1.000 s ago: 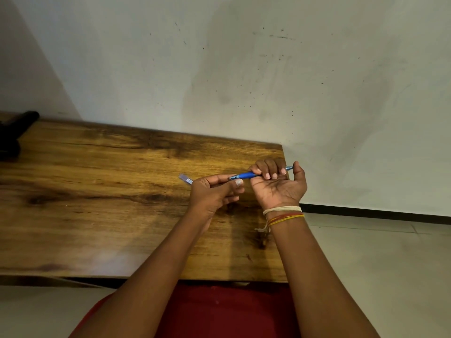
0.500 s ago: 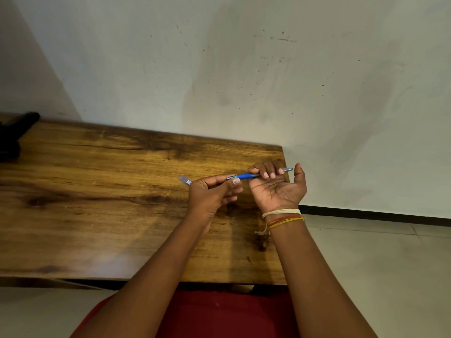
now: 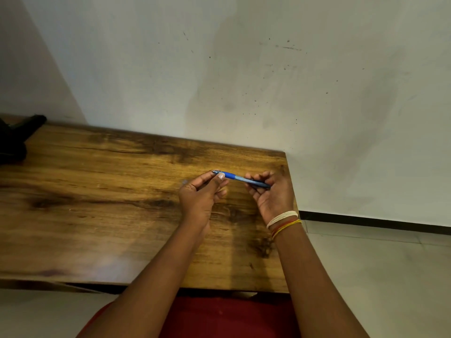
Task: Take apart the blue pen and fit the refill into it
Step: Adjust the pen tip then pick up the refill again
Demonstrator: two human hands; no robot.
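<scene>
A blue pen [image 3: 235, 177] lies level in the air between my two hands, above the right part of the wooden table [image 3: 97, 191]. My left hand [image 3: 202, 191] pinches the pen's left tip end between thumb and forefinger. My right hand [image 3: 271, 191], palm up and with thread bands at the wrist, curls its fingers round the darker right end of the pen. A faint pale piece [image 3: 184, 182] shows just left of my left hand; I cannot tell what it is or whether the hand holds it.
A black object [image 3: 17, 137] sits at the table's far left corner. The table's right edge [image 3: 291, 191] runs just beside my right hand, with tiled floor [image 3: 378, 276] beyond. A stained wall rises behind the table.
The pen has swung from tilting up to the right to tilting down to the right. My right hand has loosened and turned more palm-up. My left hand's pinch now sits at the pen's tip.
</scene>
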